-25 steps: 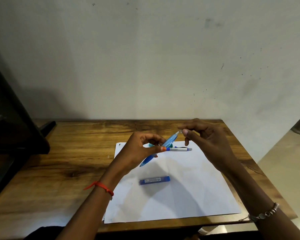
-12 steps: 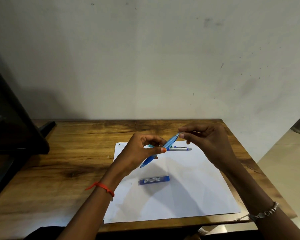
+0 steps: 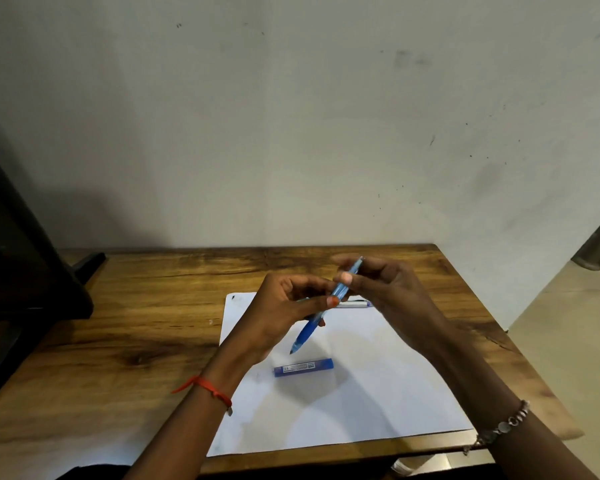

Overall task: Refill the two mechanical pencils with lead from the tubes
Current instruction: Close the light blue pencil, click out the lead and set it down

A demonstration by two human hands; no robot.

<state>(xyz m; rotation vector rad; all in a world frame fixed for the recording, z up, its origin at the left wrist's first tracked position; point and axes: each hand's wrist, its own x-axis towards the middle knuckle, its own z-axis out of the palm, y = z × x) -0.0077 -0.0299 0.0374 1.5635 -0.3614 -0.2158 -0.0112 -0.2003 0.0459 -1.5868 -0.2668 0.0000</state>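
Observation:
A light-blue mechanical pencil (image 3: 340, 291) slants above the white paper (image 3: 378, 393), tip down-left, cap end up-right. My left hand (image 3: 284, 313) pinches its middle between thumb and fingers. My right hand (image 3: 385, 289) holds the upper barrel, thumb on the near side and fingers behind the cap end. A second pencil, silver with blue ends (image 3: 355, 304), lies flat on the paper behind my hands, mostly hidden. One dark-blue lead tube (image 3: 303, 367) lies on the paper below the held pencil's tip. No other tube is visible.
The paper lies on a wooden table (image 3: 136, 323) against a pale wall. A black monitor and its stand (image 3: 32, 271) occupy the left end. The table's right edge drops to a tiled floor (image 3: 568, 323).
My right hand slid from the pencil's cap end down onto the upper barrel. The pencil tilted a little more upright. The left hand's grip stayed the same.

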